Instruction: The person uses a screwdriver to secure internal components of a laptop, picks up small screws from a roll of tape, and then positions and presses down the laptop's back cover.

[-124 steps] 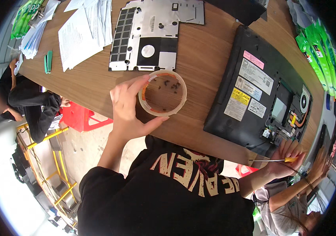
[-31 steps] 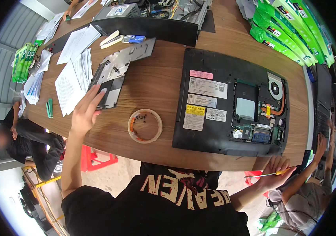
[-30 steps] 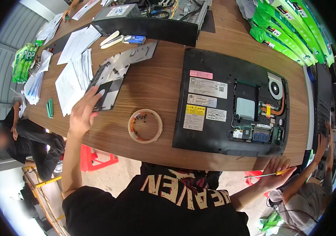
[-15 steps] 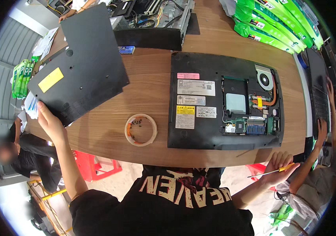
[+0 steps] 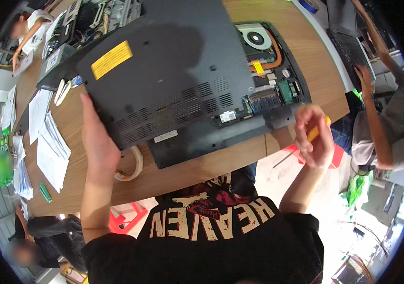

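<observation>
At its lower left corner my left hand [image 5: 100, 142] grips a black laptop bottom cover [image 5: 173, 61] with a yellow label and vent slots. The cover is tilted over the upturned laptop [image 5: 192, 149], hiding much of its left side. The fan [image 5: 256, 38], copper heat pipe and memory module [image 5: 264, 103] stay visible at the laptop's right. My right hand [image 5: 323, 149], fingers curled, holds a screwdriver [image 5: 314, 133] with a yellow-orange handle, its shaft pointing down and left beyond the table's front edge. A pale ring [image 5: 138, 165] lies partly hidden beside my left wrist.
An opened desktop computer [image 5: 62, 59] stands at the far left. Papers [image 5: 53, 154] and a green object [image 5: 45, 192] lie on the left of the table. At right, another person's hand [image 5: 364, 78] is at a laptop [image 5: 344, 49]. Red stools [image 5: 128, 217] stand below the table edge.
My left hand has brought the cover right and down, over the laptop. My right hand has risen toward the table edge with the screwdriver. The view has turned.
</observation>
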Demonstrator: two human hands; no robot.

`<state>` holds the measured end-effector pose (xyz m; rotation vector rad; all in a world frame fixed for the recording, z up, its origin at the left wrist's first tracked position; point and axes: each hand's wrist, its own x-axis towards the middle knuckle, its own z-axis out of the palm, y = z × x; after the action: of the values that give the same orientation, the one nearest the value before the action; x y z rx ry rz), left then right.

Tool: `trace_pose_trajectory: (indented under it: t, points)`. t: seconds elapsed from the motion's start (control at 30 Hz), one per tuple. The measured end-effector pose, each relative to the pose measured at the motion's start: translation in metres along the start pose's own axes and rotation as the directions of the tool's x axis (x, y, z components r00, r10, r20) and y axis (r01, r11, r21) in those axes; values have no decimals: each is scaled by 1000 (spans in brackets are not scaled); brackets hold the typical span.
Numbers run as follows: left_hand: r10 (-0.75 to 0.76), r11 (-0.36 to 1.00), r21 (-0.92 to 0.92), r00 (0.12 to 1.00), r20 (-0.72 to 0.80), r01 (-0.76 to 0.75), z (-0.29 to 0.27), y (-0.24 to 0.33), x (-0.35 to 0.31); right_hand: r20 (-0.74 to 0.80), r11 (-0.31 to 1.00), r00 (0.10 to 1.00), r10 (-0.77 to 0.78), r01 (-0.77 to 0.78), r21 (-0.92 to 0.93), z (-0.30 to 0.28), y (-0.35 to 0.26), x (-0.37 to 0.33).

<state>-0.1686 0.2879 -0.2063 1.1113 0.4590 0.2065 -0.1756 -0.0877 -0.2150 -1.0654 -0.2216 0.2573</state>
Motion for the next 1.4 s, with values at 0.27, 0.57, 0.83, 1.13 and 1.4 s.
trace_pose_trajectory:
  t: [0.27,0.57,0.83,1.13,1.4]
  points:
    - [-397,918,10,916,60,397,94,-28,-12,-308,928,941,139,-232,-291,-10,-21,47]
    - [-408,900,369,741,533,230,84,-58,13,-375,675,926,28,-295,-676,-79,-27,44]
    - [-106,849,423,683,723,-316,61,-33,14,-312,450,950,-23,-269,-851,-87,-19,54]
    - [39,134,401,409,911,-906,68,-56,17,-275,320,961,-30,-251,-914,-96,-13,56]
    - [-25,68,402,401,916,-913,64,-64,14,-303,530,953,14,-264,-806,-87,-16,52]
